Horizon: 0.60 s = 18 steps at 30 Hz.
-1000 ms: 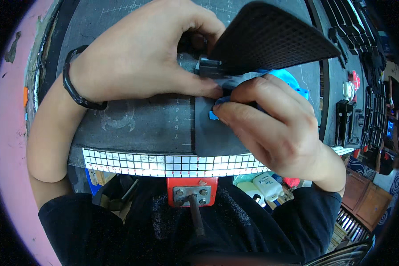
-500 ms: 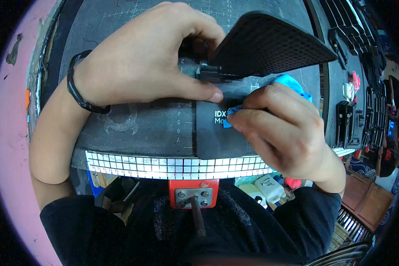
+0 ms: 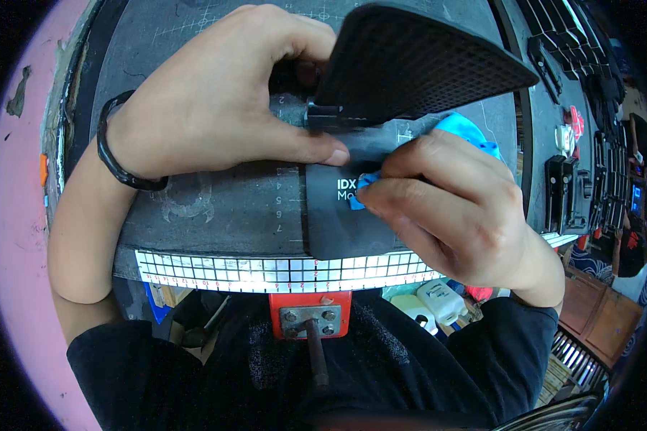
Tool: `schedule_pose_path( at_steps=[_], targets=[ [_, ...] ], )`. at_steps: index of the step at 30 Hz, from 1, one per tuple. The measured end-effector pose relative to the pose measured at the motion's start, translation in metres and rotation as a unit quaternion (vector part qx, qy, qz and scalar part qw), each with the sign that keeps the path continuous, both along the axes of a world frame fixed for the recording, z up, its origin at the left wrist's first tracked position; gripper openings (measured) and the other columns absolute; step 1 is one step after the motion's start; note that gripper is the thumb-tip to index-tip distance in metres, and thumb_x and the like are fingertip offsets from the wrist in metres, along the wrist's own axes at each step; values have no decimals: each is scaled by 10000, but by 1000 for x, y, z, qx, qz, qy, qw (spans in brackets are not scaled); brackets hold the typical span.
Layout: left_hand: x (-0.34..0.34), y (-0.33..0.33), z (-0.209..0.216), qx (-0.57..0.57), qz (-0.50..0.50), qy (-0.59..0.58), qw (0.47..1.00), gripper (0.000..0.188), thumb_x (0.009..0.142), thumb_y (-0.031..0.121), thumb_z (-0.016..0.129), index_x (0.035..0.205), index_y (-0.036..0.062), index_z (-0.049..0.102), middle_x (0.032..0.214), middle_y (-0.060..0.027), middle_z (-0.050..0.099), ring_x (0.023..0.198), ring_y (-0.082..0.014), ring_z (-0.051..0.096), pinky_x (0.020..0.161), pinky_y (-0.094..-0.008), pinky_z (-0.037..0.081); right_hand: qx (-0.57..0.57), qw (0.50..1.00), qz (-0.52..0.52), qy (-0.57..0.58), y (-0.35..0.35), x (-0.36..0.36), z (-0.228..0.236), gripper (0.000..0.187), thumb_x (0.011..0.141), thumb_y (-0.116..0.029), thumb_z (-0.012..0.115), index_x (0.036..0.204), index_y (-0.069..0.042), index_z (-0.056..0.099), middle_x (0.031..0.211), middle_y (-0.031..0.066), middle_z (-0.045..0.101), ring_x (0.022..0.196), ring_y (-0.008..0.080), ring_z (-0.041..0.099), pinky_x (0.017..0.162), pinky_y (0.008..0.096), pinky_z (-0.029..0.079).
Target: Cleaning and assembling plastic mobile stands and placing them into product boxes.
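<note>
A dark grey, matte tabletop [image 3: 230,226], scuffed and marked with pale scale lines, carries the things. A long white strip with a black grid and red numerals [image 3: 287,271] runs along its near edge (bowed, at least through this wide lens). Just beyond the strip's middle, a flat dark grey panel with white lettering [image 3: 349,233] lies on the tabletop, its near edge meeting the strip. Farther beyond the strip's right half shows a bright blue cloth [image 3: 469,131]; whether that part rests on the surface cannot be told. Beyond the strip's right end lie a black elongated part [image 3: 559,194] and black slotted pieces [image 3: 608,188].
</note>
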<state>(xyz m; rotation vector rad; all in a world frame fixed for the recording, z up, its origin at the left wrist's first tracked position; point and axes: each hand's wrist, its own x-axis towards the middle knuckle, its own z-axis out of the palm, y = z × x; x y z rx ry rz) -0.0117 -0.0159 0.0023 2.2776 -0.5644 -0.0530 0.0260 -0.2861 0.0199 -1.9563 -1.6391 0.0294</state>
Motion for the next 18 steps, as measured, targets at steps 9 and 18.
schedule_pose_path(
  at_steps=[9, 18],
  targets=[
    [0, -1, 1, -81, 24, 75, 994, 555, 744, 158, 968, 1226, 4, 739, 1181, -116, 774, 1077, -222, 717, 993, -389, 553, 32, 999, -7, -40, 9, 1, -7, 316, 661, -16, 836, 965, 16, 758, 882, 104, 627, 751, 253, 629, 622, 343, 506],
    [2, 6, -1, -24, -6, 14, 1000, 584, 746, 95, 949, 1274, 9, 714, 1217, -107, 759, 1113, -215, 699, 1006, -393, 548, 37, 993, -2, -116, 16, -3, -7, 312, 640, -73, 799, 945, -19, 761, 888, 72, 620, 741, 232, 607, 599, 333, 480]
  ],
)
